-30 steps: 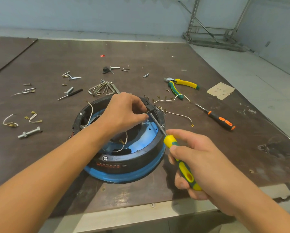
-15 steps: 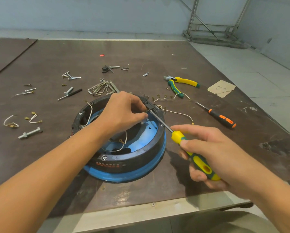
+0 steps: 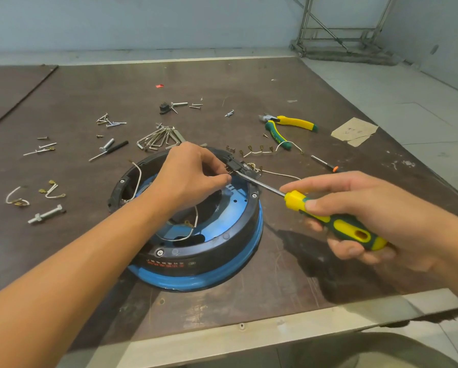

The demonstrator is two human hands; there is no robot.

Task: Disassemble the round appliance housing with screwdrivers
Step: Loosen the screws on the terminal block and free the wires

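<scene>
Gripping the screwdriver [image 3: 336, 221] in the right hand [image 3: 382, 208], tip at the housing [image 3: 217, 251] rim, pinching the connector [image 3: 235, 165] there with the left hand [image 3: 190, 176].

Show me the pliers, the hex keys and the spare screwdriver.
pliers [image 3: 295, 121]: head view, yellow handle.
hex keys [image 3: 157, 139]: head view, middle of bundle.
spare screwdriver [image 3: 322, 162]: head view, metal shaft.

The housing [image 3: 209, 256] is sitting on the table [image 3: 289, 282], under the fingers [image 3: 218, 179] of the left hand [image 3: 188, 176]. The screwdriver [image 3: 334, 221] is reaching from the right hand [image 3: 376, 216] to those fingertips — tip just beside them. Hex keys [image 3: 156, 139] are lying just behind the left fingers, pliers [image 3: 289, 126] well behind the right ones.
</scene>
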